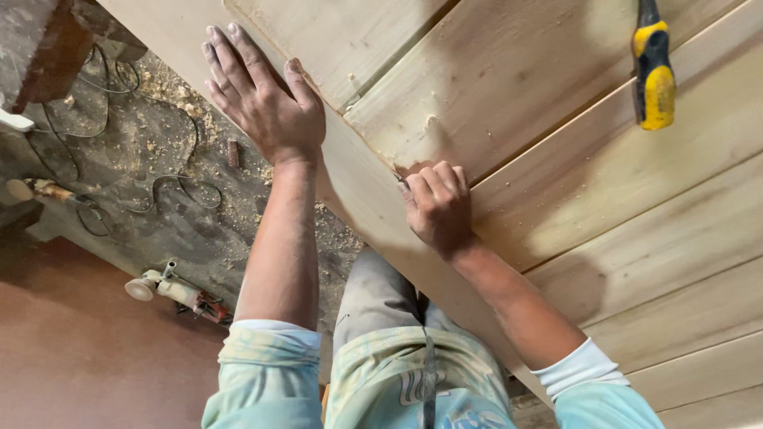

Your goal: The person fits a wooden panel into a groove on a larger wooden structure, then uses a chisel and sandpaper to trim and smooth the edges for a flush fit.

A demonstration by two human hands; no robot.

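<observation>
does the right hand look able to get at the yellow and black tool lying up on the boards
Probably yes. The right hand rests closed on the wooden boards, and the yellow and black tool lies on the same surface further off, with only bare wood between them.

Left hand [266,99]: flat, palm down, fingers extended and close together, thumb splayed out to the side, forearm straight. Right hand [437,205]: curled into a loose fist, knuckles up, fingertips tucked under, wrist slightly bent. Both sleeves pushed up past the forearms.
</observation>
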